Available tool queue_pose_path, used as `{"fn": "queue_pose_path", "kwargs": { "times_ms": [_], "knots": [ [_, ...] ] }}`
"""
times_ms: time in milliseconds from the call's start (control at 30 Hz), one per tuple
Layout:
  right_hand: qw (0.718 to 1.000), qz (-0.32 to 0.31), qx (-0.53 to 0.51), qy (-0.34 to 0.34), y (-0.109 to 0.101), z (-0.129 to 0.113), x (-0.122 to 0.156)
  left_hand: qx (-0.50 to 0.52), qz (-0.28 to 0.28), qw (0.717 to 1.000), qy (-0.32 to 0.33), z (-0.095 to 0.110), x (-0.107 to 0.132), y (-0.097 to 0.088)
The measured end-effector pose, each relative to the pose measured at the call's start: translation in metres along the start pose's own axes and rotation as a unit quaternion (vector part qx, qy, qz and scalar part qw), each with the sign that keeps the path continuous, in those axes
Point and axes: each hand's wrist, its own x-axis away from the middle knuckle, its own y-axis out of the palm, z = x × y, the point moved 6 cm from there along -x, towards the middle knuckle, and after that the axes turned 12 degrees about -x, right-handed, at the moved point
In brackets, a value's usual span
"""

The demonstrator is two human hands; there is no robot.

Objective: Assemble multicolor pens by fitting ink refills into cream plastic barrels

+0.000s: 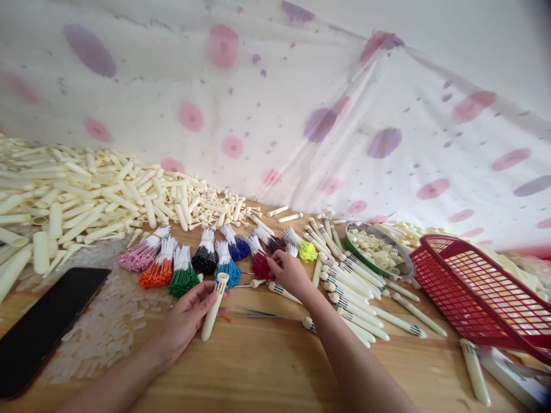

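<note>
Pen barrel [214,312] is in my L hand [187,315], thumb + fingers closed on it, mouth up, leaning a bit, nr the lt-blue bundle [224,255]. R hand [291,275] is at the dark red bundle [259,265], fingers bent nearly together; can't tell if they've got a stick. Best pinch 1 only, lightly, & hold the barrel steady.

The wooden tabletop [275,373] before me carries heaped cream tubes [99,189] at left, 1 black phone [47,327] beside scattered clear bits [103,332], colour-tipped bundles [205,252] mid-table, tweezers [260,314], cream pens [353,310], 1 green bowl [360,259] and 1 red basket [439,287] at right.
</note>
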Motion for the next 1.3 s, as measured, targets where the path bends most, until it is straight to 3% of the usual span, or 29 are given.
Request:
{"fn": "queue_pose_path", "kwargs": {
  "times_ms": [233,367,467,667,867,1300],
  "knots": [
    [0.979,-0.101,-0.177,-0.019,0.016,0.009,-0.001,-0.032,-0.004,0.999,0.011,-0.002,0.000,-0.001],
    [0.954,-0.107,-0.276,-0.047,0.002,0.006,0.014,-0.073,0.000,0.997,0.023,0.001,0.003,-0.003],
    [0.969,-0.073,-0.227,-0.073,-0.023,-0.005,0.031,-0.135,-0.016,0.989,0.049,0.007,0.006,-0.003],
    [0.980,-0.096,-0.070,-0.157,-0.055,-0.036,0.061,-0.226,-0.030,0.969,0.098,0.018,0.012,-0.004],
    [0.967,-0.103,-0.002,-0.234,-0.052,-0.046,0.066,-0.274,-0.009,0.955,0.111,0.018,0.014,-0.005],
    [0.953,-0.106,0.023,-0.283,-0.054,-0.058,0.074,-0.463,-0.035,0.860,0.212,0.022,0.016,-0.004]
  ]
}}
